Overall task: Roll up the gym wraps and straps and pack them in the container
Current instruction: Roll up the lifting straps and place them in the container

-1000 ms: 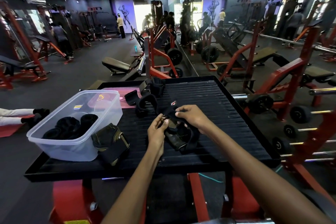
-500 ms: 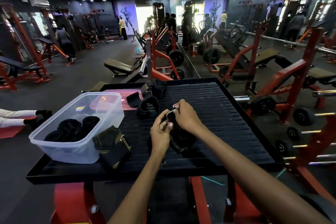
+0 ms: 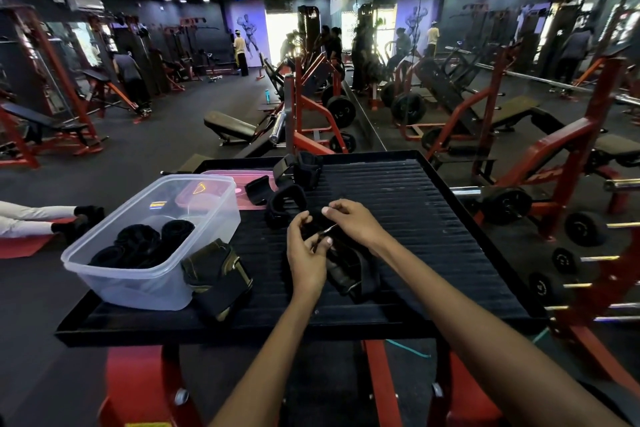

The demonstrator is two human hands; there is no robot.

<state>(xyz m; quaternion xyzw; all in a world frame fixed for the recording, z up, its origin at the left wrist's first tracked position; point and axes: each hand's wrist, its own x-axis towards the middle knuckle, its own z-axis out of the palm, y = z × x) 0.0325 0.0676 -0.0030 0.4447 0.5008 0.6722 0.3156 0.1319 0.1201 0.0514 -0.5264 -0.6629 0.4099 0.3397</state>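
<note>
A black fabric gym strap with a metal buckle (image 3: 341, 262) lies near the middle of the black ribbed platform (image 3: 433, 225), a little toward its near edge. Both hands are on its far end: the left hand (image 3: 306, 253) pinches the strap with curled fingers and thumb, and the right hand (image 3: 353, 220) grips it from the other side, fingertips curled onto the fabric by the thin metal piece between the two hands. More loose black straps (image 3: 287, 199) sit toward the far edge, one touching a pink lid (image 3: 242, 184). At the left edge stands a clear plastic container (image 3: 152, 246) holding black rolled wraps (image 3: 145, 243). A camouflage-patterned wrap (image 3: 216, 274) lies against the container's near right corner.
</note>
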